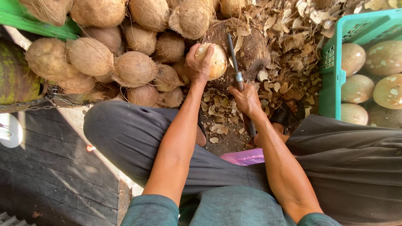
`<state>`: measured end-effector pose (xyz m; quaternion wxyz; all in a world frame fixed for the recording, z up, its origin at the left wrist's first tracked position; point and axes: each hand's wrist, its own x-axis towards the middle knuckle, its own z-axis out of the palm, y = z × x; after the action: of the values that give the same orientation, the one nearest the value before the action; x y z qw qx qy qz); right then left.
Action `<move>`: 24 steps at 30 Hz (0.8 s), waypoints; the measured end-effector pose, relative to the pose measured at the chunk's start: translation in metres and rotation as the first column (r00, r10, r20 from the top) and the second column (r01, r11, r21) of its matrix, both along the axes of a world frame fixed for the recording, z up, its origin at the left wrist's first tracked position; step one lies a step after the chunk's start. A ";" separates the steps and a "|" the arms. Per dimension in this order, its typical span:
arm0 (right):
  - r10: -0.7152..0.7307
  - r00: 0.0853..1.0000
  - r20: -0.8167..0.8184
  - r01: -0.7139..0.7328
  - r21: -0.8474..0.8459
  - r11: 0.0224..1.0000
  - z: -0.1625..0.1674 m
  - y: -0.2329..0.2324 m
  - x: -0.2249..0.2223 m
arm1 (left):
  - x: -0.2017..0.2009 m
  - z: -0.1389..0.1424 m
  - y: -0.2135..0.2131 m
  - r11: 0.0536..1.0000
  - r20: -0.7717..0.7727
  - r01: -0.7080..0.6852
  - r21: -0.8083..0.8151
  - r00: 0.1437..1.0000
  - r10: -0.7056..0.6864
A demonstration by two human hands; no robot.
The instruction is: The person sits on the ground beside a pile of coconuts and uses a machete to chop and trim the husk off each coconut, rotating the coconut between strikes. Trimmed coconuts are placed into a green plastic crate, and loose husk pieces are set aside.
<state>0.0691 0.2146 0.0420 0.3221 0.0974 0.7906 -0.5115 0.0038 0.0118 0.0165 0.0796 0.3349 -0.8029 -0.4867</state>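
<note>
Gripping a partly peeled coconut (212, 61) from its left side, the left hand (198, 63) has its fingers curled and clamped around the pale shell, holding it on a brown stump (251, 46) at the far middle of the scene. The right hand (247, 99) is closed tight on the handle of a long dark blade (233, 56), whose tip rests against the right edge of the coconut.

Room to move is narrow. A heap of unpeeled brown coconuts (125, 62) crowds the far left, touching the held one. On the right, the wall of a green crate (331, 75) stands close to the blade hand, with pale peeled coconuts (360, 88) inside. Dry husk chips (289, 50) cover the ground between stump and crate. The person's grey-trousered knees (125, 134) close in the near side, left and right.

Much is cut off: the crate runs out of view at the right, and the heap at the top. A green edge (25, 21) at far left is only partly seen. The lower part of the blade handle is hidden behind the right wrist. A foot in a dark sandal (287, 117) is half covered by the forearm, and a pink object (245, 157) between the legs is too hidden to identify. A chain (46, 100) and a white item (9, 132) at left are hard to make out.
</note>
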 end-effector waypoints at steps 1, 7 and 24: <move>-0.021 0.998 0.052 0.022 -0.012 1.000 0.001 0.001 -0.001 | 0.000 -0.004 -0.001 1.000 -0.020 0.011 -0.019 1.000 -0.011; -0.104 0.986 -0.127 0.097 -0.060 0.993 0.011 0.005 -0.008 | -0.002 -0.016 -0.009 0.964 -0.104 0.194 -0.179 0.971 -0.215; -0.081 0.986 -0.144 0.077 -0.030 0.997 0.024 0.003 -0.003 | -0.004 0.006 0.020 0.990 0.180 -0.092 -0.111 0.977 0.111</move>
<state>0.0660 0.2174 0.0664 0.2445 0.0872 0.8012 -0.5391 0.0000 0.0318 0.0222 0.0465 0.4149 -0.8125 -0.4069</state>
